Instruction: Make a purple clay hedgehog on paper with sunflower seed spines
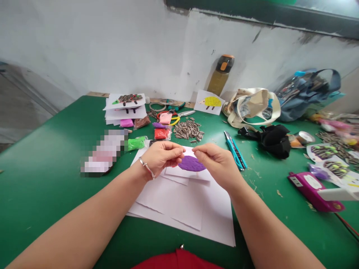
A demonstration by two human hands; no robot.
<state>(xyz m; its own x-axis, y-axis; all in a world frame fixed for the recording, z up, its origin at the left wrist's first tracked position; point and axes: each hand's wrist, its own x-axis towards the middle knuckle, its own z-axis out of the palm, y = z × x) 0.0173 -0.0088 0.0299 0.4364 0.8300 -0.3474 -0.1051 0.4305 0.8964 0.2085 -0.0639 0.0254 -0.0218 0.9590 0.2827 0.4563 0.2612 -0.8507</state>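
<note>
Left hand (pixel 162 156) and right hand (pixel 214 160) pinch opposite edges of purple clay disc (pixel 191 164) above white paper (pixel 185 201); looks soft, light, easily dented; grip rim gently

Green table (pixel 50 175) with white paper sheets (pixel 179 209), sunflower seeds (pixel 188 130), clay packets (pixel 136 143), teal knife (pixel 235 150), black cloth (pixel 273 139).

Both bare arms reach forward from the bottom corners and come close together in the middle. The left hand (pixel 161 155) is curled, with its fingers and thumb pinched together at the tips. There is a thin silver bangle on the left wrist. The right hand (pixel 215 160) is curled too, and its fingertips seem to pinch, facing the left ones. The two hands are near but not touching.
</note>
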